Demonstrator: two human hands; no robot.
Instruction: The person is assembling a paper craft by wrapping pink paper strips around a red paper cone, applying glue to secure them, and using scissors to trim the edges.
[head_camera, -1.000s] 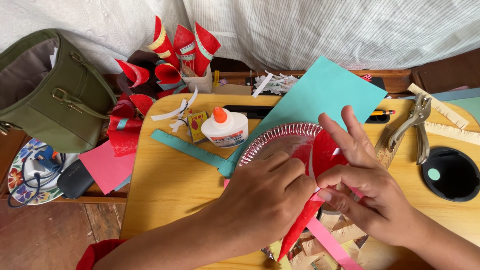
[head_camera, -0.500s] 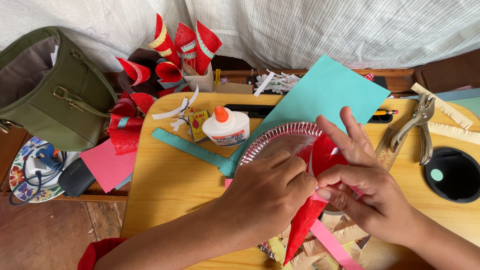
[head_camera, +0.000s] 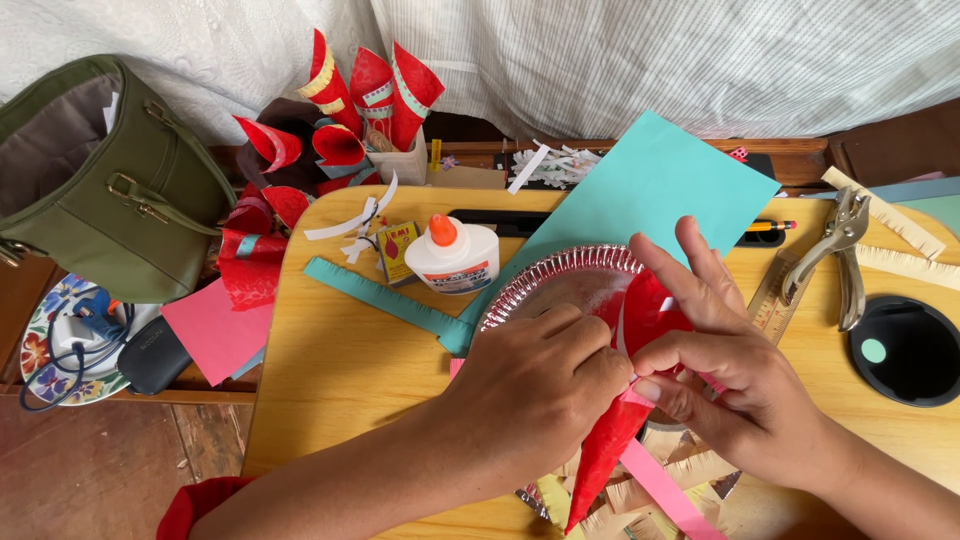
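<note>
Compared with the earlier views, the red paper cone hangs steeper, its tip pointing almost straight down toward the near edge of the counter instead of slanting left. The right hand now pinches the cone's upper seam with thumb and forefinger curled inward, while its remaining fingers stay extended but lean further left. The left hand sits slightly lower, and its fingertips press closer against the seam, directly beside the right thumb.
</note>
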